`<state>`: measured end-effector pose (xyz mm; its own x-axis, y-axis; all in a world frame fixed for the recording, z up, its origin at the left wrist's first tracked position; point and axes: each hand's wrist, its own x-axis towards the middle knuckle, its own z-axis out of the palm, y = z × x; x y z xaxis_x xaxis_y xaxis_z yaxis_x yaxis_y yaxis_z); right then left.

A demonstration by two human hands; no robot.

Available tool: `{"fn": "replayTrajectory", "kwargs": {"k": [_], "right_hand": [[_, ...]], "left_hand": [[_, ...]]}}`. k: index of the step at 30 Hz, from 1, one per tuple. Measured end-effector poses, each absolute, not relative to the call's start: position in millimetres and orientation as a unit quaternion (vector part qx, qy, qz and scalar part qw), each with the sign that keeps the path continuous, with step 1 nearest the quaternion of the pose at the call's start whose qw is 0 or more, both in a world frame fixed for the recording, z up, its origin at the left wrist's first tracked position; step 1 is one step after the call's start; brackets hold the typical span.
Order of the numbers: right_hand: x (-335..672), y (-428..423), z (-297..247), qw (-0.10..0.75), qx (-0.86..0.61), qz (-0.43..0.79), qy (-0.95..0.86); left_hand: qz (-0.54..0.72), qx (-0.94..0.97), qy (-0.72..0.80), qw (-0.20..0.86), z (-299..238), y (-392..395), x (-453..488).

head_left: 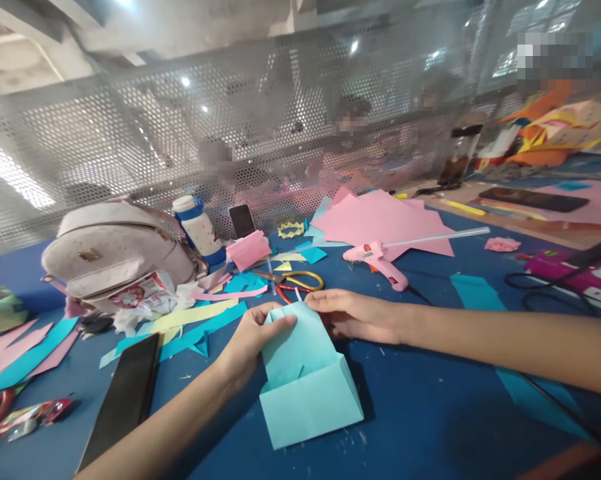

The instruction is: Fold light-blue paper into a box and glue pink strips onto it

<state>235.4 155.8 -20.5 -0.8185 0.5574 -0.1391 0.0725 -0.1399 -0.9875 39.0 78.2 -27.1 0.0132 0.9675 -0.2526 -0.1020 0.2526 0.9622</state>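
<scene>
A folded light turquoise paper box (313, 403) with a tall back flap stands tilted over the blue table, its pocket facing me. My left hand (253, 337) grips the flap's upper left edge, thumb in front and fingers behind. At the flap's top right corner, my right hand (348, 313) pinches the paper; its lower fingers are curled and partly hidden. Just beyond the hands lie scissors (305, 280) with yellow and red handles. A pink glue gun (380, 260) with a long clear glue stick rests behind my right hand.
Coloured paper strips (195, 323) and a black phone (123, 400) lie at left. A pale backpack (115, 247) and a bottle (198, 227) stand behind them. Pink paper sheets (380, 217) lie farther back, before a perforated metal screen (280, 120). A purple power strip (565, 273) is at right.
</scene>
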Motion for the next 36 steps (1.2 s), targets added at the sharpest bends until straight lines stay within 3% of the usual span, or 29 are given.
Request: {"fn": "replayTrajectory", "kwargs": {"k": [8,17,27,32,36], "right_hand": [[220.7,168.6,-36.8,0.276,-0.216,0.583,-0.733],[227.3,168.4,-45.8,0.205,-0.237,0.667,-0.676],[228.2,170.0,-43.7,0.156,-0.223,0.628,-0.729],[228.0,167.8,-43.0,0.116,-0.209,0.547,-0.802],[227.9,165.2,-42.0,0.131,-0.212,0.600,-0.760]], "left_hand": [[0.489,0.386,0.551,0.556,-43.5,74.1,39.3],[0.503,0.365,0.592,0.514,-50.8,71.7,34.4],[0.447,0.510,0.534,0.506,-44.7,83.1,28.2],[0.431,0.575,0.543,0.435,-43.9,80.8,24.0],[0.446,0.581,0.553,0.397,-47.4,75.7,25.1]]}}
